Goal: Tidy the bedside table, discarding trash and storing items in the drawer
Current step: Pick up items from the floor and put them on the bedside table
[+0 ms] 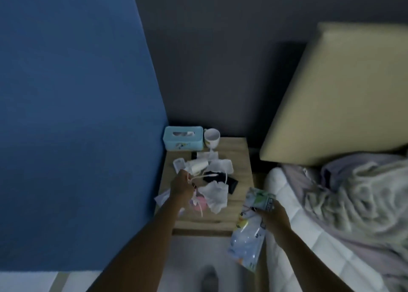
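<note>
The wooden bedside table (239,159) is strewn with crumpled white tissues (215,195), a white charger (197,166) with its cable (207,176), a black flat item (229,184) and a pink object (47,205). My left hand (182,187) hovers over the clutter and grips the white cable. My right hand (272,214), off the table's right front corner, holds crinkled plastic wrappers (249,232) that hang down past the table edge.
A teal tissue box (183,138) and a white mug (211,137) stand at the table's back left, against the blue wall (66,115). The bed with rumpled bedding (353,192) and a beige headboard (342,88) lies close on the right.
</note>
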